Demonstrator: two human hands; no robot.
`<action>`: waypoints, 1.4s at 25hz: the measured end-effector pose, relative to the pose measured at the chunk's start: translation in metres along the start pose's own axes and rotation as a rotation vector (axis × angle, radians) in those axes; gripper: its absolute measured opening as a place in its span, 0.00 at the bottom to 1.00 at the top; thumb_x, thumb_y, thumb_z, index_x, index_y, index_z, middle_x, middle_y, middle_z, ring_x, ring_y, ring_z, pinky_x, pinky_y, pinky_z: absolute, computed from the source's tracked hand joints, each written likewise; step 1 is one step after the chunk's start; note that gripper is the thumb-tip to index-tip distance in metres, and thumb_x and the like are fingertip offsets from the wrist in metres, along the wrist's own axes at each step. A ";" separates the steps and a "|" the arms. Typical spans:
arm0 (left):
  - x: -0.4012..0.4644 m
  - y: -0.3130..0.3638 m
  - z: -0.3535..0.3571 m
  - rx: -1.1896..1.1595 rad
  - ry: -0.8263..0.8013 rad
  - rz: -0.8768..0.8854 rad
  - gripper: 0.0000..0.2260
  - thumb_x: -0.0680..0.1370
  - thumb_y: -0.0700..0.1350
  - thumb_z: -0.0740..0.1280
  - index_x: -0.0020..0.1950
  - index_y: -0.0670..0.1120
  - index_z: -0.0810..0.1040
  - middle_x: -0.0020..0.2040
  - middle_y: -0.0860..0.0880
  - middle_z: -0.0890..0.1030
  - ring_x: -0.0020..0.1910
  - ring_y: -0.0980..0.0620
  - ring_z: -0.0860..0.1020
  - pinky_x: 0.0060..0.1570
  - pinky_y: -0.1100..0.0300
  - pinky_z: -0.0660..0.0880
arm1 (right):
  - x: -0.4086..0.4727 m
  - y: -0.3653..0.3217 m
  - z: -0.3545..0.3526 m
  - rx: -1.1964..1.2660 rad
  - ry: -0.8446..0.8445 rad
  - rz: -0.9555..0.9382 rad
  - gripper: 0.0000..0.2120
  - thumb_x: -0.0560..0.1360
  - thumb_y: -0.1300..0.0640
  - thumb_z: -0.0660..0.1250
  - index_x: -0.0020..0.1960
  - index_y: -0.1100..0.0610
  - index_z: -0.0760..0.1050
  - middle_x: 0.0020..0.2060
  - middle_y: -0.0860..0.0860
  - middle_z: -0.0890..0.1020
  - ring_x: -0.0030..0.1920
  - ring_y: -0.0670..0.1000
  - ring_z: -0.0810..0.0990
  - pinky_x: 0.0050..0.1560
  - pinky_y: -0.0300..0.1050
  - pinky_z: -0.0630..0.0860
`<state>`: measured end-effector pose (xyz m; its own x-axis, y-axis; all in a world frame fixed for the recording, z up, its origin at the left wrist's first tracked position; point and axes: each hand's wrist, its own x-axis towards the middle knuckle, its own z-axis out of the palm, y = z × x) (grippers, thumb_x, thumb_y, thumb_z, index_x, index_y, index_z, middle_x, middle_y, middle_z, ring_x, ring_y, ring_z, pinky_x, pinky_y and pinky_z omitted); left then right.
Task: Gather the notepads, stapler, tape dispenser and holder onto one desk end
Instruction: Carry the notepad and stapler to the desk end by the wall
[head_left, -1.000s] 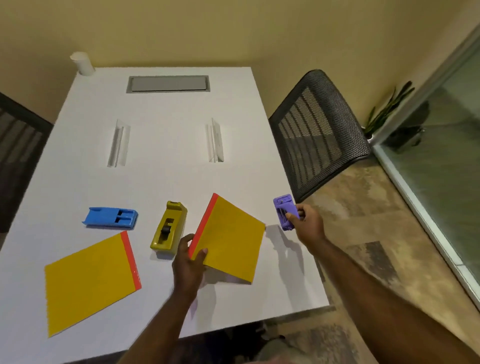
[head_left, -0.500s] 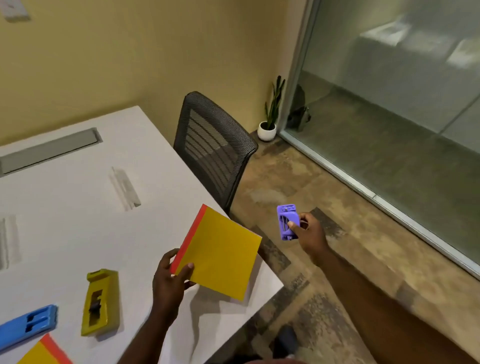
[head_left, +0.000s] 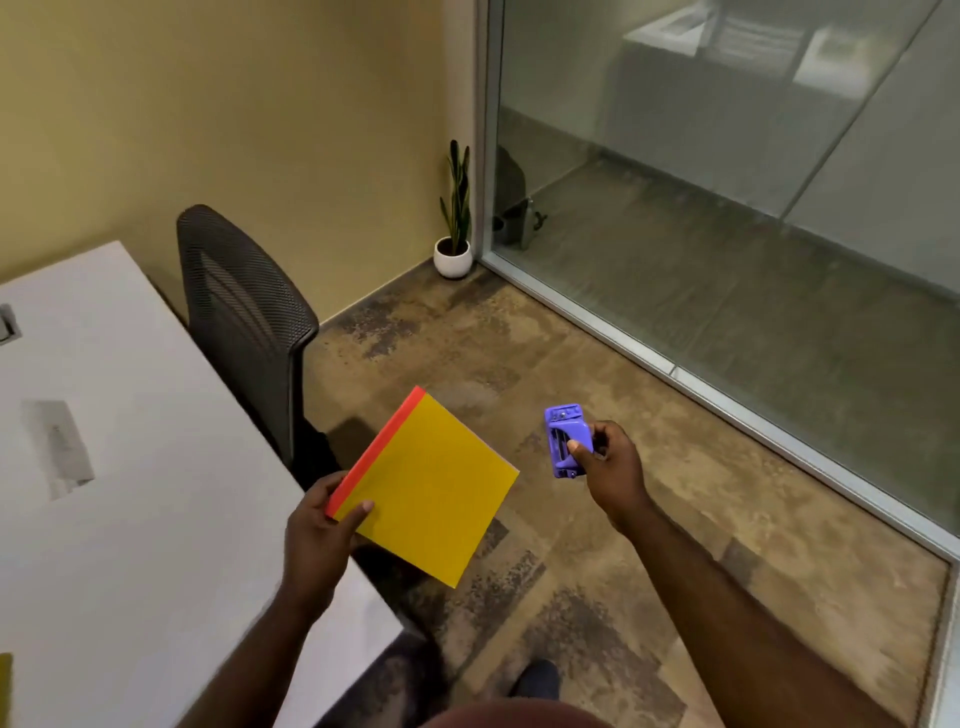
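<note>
My left hand (head_left: 317, 540) grips a yellow notepad (head_left: 431, 493) with a red spine by its near corner, holding it tilted in the air past the right edge of the white desk (head_left: 130, 519). My right hand (head_left: 613, 467) is closed around a small purple stapler (head_left: 563, 441), held out over the floor to the right of the notepad. A clear holder (head_left: 57, 447) lies blurred on the desk at the left. A sliver of the yellow tape dispenser (head_left: 4, 686) shows at the bottom left edge. The other notepad is out of view.
A black mesh chair (head_left: 244, 312) stands against the desk's right side. A potted plant (head_left: 454, 228) sits in the corner by the yellow wall. A glass partition (head_left: 727, 182) runs along the right. My shoe (head_left: 537, 678) shows on the mottled carpet below.
The view has swung right, away from the desk. Both hands have lifted the notepad and stapler off the desk and carried them out over the floor.
</note>
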<state>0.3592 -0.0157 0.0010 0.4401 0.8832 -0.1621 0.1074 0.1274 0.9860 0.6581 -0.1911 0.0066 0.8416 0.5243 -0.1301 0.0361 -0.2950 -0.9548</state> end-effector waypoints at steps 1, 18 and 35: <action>0.006 0.005 0.019 0.000 -0.018 0.012 0.17 0.74 0.36 0.72 0.53 0.57 0.79 0.49 0.48 0.82 0.47 0.45 0.83 0.38 0.48 0.82 | 0.011 0.000 -0.015 0.019 0.007 0.006 0.10 0.74 0.66 0.68 0.51 0.54 0.73 0.47 0.50 0.79 0.49 0.53 0.78 0.47 0.48 0.75; 0.237 0.059 0.196 -0.012 0.043 0.064 0.12 0.75 0.39 0.71 0.53 0.54 0.77 0.50 0.49 0.83 0.45 0.54 0.83 0.38 0.55 0.82 | 0.274 -0.052 -0.058 0.120 -0.045 -0.055 0.20 0.76 0.69 0.63 0.57 0.46 0.75 0.53 0.53 0.82 0.49 0.52 0.82 0.43 0.42 0.80; 0.522 0.160 0.188 -0.143 0.465 0.103 0.13 0.76 0.38 0.69 0.57 0.51 0.76 0.52 0.49 0.82 0.46 0.52 0.83 0.37 0.58 0.81 | 0.632 -0.179 0.158 0.151 -0.384 -0.176 0.23 0.74 0.69 0.66 0.68 0.60 0.70 0.57 0.53 0.81 0.53 0.48 0.81 0.47 0.33 0.80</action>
<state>0.7740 0.3812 0.0670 -0.0057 0.9981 -0.0612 -0.0532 0.0608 0.9967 1.0986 0.3197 0.0534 0.5676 0.8229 -0.0245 0.0583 -0.0699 -0.9959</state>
